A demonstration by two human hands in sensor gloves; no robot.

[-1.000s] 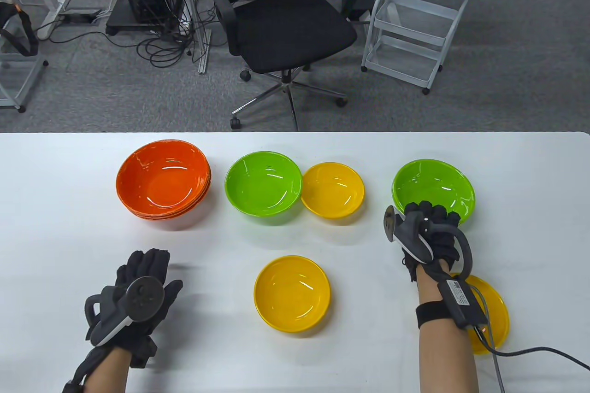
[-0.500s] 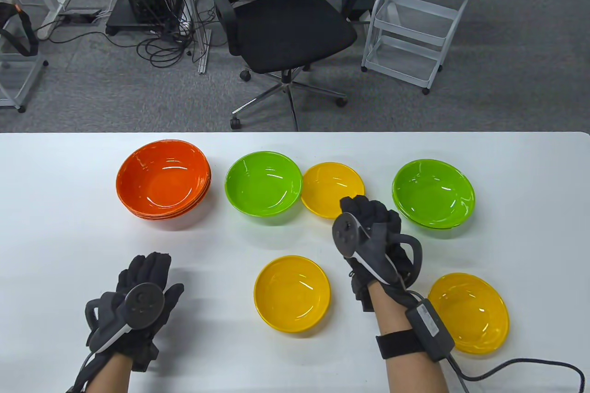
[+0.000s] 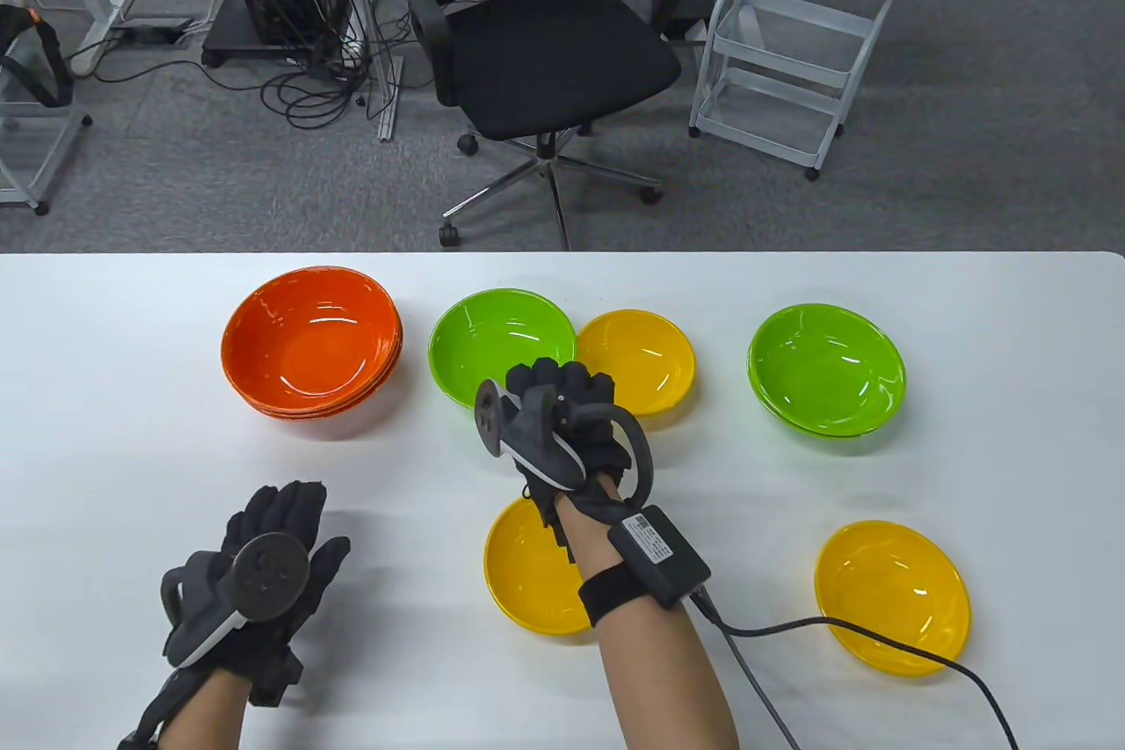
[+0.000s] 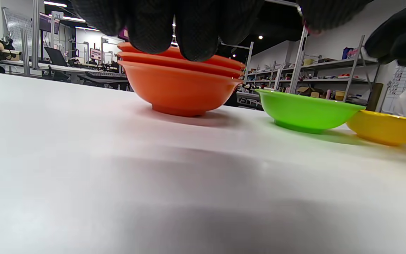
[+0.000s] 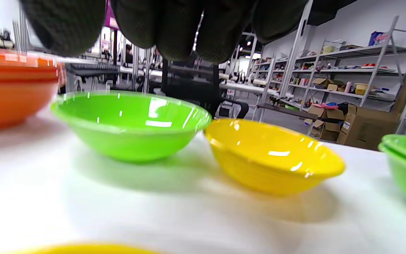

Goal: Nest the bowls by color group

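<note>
A stack of orange bowls (image 3: 312, 341) stands at the left, also in the left wrist view (image 4: 180, 83). A single green bowl (image 3: 492, 337) sits mid-table beside a yellow bowl (image 3: 642, 354). A green stack (image 3: 826, 367) stands at the right. Two more yellow bowls lie nearer, one in the middle (image 3: 527, 574) and one at the right (image 3: 892, 596). My right hand (image 3: 562, 398) hovers empty, fingers extended, over the near rim of the single green bowl (image 5: 129, 121). My left hand (image 3: 281, 521) rests flat and empty on the table at the near left.
The white table (image 3: 132, 451) ends at its far edge, with an office chair (image 3: 545, 38) and a white cart (image 3: 791, 38) on the floor beyond. A cable (image 3: 879, 653) trails from my right wrist across the table past the near right yellow bowl.
My right hand has moved left from the right green stack, past the far yellow bowl, to the single green bowl. It holds nothing. My left hand has stayed in place.
</note>
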